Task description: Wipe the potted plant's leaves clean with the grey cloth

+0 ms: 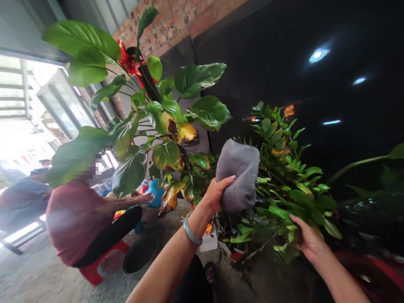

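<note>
Centre-right of frame: left hand has fingers closed round a soft, bunched grey cloth, thumb across its near face, raised in front of the plants. Right hand, lower right, is part-curled at the lower leaves of a bushy plant with small glossy green leaves; fingertips partly hidden, can't tell if it's pinching one.

Handling, my judgement: keep cloth flat over the fingers, pressure light. Right hand should support leaves from beneath, no tugging; thin stems will likely flex.

Edges: glossy black wall panel fills upper right behind the bushy plant, limits reach that way. Tall plant with broad green leaves crowds left of the cloth; yellow-brown leaves look easy to tear. White perforated plastic container sits low centre. Best room: dark floor, bottom centre. Lower left: round black bucket, red plastic stool, seated person in pink top. Keep swings short there.
</note>
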The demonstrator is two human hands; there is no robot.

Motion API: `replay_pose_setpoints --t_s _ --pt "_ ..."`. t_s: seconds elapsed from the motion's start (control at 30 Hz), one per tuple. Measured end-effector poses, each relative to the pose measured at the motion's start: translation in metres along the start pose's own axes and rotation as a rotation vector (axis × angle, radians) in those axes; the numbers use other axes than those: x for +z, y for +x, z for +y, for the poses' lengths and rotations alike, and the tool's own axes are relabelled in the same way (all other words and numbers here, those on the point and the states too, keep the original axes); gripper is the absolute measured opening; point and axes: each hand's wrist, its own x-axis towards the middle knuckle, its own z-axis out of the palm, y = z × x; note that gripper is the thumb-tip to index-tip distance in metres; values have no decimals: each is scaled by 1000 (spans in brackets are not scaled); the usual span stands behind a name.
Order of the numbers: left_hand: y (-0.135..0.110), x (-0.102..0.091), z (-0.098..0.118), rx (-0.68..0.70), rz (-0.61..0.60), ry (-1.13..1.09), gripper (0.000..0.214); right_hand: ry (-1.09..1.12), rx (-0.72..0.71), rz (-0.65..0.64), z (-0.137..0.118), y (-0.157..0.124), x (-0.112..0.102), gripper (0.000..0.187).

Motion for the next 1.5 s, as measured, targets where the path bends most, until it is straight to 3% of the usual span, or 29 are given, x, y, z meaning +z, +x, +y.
replay_pose_setpoints --t_s 0.07,0.13,0.2,0.27,0.33,0.4,0.47,0.53,0.63,0.7,0.77,0.87,1.0,1.1,1.23,1.3,1.37,1.5 --pt "6 2 -17 -92 91 -8 38 3 11 21 -2 -2 2 23" --pt "-4 -2 -41 -263 115 46 34 21 30 17 -4 -6 2 21" --pt "-26 -11 -59 -414 21 122 38 48 47 -15 -7 -8 0 20" --pt "-50 -19 -61 -472 -118 187 46 72 54 -17 -9 -7 -4 21" --pt "-61 -24 -46 -430 -204 217 51 91 30 0 -8 -3 -8 23" --pt "-56 -24 -25 -297 -197 192 51 93 19 2 -6 2 -10 26" --pt "-38 -22 -11 -142 -111 140 53 64 30 5 -4 6 -10 27" --pt "-20 -23 -11 -69 16 107 54 47 43 8 -3 6 -8 26" --pt "-17 -29 -36 -182 102 142 50 59 45 9 -2 5 -5 22" --pt "-33 -37 -53 -320 37 203 49 59 35 4 -3 4 -6 21" --pt "-52 -44 -57 -410 -71 251 50 68 19 -9 -3 3 -7 20" --pt "-64 -48 -36 -338 -132 240 51 146 47 -10 -4 3 -6 19" --pt "-41 -48 -8 -67 33 145 52 268 109 8 -8 -2 2 22" --pt "-32 -50 -23 -94 106 200 50 258 143 15 -10 -7 6 21" --pt "-60 -60 -53 -302 -61 347 38 211 133 30 -12 -10 4 22" --pt "-76 -66 -46 -320 -138 340 38 212 122 41 -13 -9 0 23" --pt "-82 -72 -24 -229 -116 269 42 205 124 30 -13 -6 -3 24" --pt "-58 -80 28 79 186 40 34 205 60 -6 -9 0 -4 28"
